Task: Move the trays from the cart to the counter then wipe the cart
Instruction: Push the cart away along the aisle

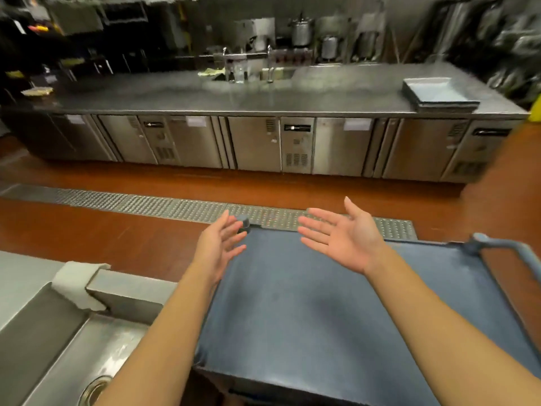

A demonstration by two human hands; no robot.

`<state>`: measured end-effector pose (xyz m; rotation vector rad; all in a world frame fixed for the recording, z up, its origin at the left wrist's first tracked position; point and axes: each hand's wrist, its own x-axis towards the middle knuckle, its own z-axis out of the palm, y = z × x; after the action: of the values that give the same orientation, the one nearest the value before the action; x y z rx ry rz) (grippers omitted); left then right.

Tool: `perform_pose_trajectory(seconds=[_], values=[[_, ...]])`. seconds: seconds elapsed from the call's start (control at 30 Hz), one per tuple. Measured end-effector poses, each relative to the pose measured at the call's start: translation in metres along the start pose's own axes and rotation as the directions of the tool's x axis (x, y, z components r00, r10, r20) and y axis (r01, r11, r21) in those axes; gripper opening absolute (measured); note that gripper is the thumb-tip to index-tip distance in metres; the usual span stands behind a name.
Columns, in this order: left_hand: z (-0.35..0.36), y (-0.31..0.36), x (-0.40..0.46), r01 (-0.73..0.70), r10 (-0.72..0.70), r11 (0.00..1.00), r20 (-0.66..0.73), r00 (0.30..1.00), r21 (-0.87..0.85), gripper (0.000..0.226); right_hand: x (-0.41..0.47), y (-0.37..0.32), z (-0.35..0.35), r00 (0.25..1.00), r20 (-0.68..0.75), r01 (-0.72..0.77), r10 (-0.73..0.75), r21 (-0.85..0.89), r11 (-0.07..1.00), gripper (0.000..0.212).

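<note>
A blue cart (292, 312) with a flat bare top stands right in front of me, its handle (509, 250) at the right. A stack of grey trays (439, 93) sits on the far steel counter (234, 95), near its right end. My left hand (219, 247) and my right hand (342, 235) hover above the cart's far edge, palms turned toward each other, fingers straight, holding nothing. A white cloth (77, 284) hangs over the rim of the sink at my left.
A steel sink (73, 347) with a drain sits at the lower left. A metal floor grate (175, 205) crosses the red floor between the cart and the counter. Taps, bottles and pots stand behind the counter's middle.
</note>
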<state>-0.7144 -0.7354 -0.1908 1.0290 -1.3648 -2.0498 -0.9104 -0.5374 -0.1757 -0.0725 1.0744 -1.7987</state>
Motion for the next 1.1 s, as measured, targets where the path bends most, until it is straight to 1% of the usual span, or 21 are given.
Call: perform_pose_trajectory(seconds=[0.13, 0.2, 0.33, 0.4, 0.53, 0.6, 0.67, 0.73, 0.8, 0.93, 0.97, 1.1], values=[[0.056, 0.0, 0.001, 0.0, -0.009, 0.998, 0.148, 0.989, 0.065, 0.055, -0.047, -0.021, -0.052, 0.99, -0.104, 0.106, -0.099, 0.064, 0.992, 0.079], [0.087, -0.003, 0.003, 0.013, -0.035, 0.995, 0.227, 0.973, 0.098, 0.054, -0.074, -0.028, -0.078, 0.971, -0.183, 0.175, -0.156, 0.093, 0.98, 0.081], [0.161, -0.022, -0.003, 0.034, -0.1, 0.984, 0.382, 0.919, 0.176, 0.053, -0.138, -0.034, -0.131, 0.891, -0.37, 0.33, -0.262, 0.132, 0.935, 0.082], [0.201, -0.038, -0.02, 0.043, -0.134, 0.976, 0.441, 0.887, 0.212, 0.052, -0.177, -0.032, -0.157, 0.851, -0.433, 0.385, -0.298, 0.128, 0.914, 0.083], [0.288, -0.072, -0.071, 0.073, -0.223, 0.96, 0.584, 0.78, 0.27, 0.052, -0.266, -0.041, -0.213, 0.744, -0.567, 0.494, -0.354, 0.109, 0.863, 0.084], [0.326, -0.087, -0.094, 0.072, -0.255, 0.951, 0.625, 0.738, 0.302, 0.052, -0.308, -0.046, -0.237, 0.693, -0.615, 0.552, -0.376, 0.116, 0.826, 0.083], [0.364, -0.102, -0.119, 0.068, -0.277, 0.944, 0.663, 0.696, 0.323, 0.047, -0.352, -0.047, -0.261, 0.649, -0.647, 0.604, -0.401, 0.117, 0.788, 0.081], [0.404, -0.118, -0.145, 0.062, -0.287, 0.944, 0.709, 0.644, 0.325, 0.04, -0.392, -0.046, -0.288, 0.609, -0.676, 0.646, -0.416, 0.118, 0.754, 0.081], [0.445, -0.134, -0.171, 0.064, -0.287, 0.947, 0.742, 0.605, 0.315, 0.041, -0.428, -0.047, -0.316, 0.571, -0.705, 0.67, -0.421, 0.104, 0.735, 0.08], [0.515, -0.173, -0.214, 0.092, -0.293, 0.951, 0.757, 0.585, 0.297, 0.048, -0.493, -0.058, -0.378, 0.546, -0.73, 0.679, -0.412, 0.097, 0.728, 0.079], [0.539, -0.188, -0.227, 0.106, -0.295, 0.951, 0.754, 0.587, 0.29, 0.049, -0.516, -0.067, -0.398, 0.546, -0.729, 0.671, -0.413, 0.085, 0.736, 0.079], [0.591, -0.222, -0.257, 0.163, -0.332, 0.941, 0.722, 0.607, 0.296, 0.051, -0.571, -0.093, -0.451, 0.558, -0.721, 0.641, -0.412, 0.058, 0.766, 0.079]])
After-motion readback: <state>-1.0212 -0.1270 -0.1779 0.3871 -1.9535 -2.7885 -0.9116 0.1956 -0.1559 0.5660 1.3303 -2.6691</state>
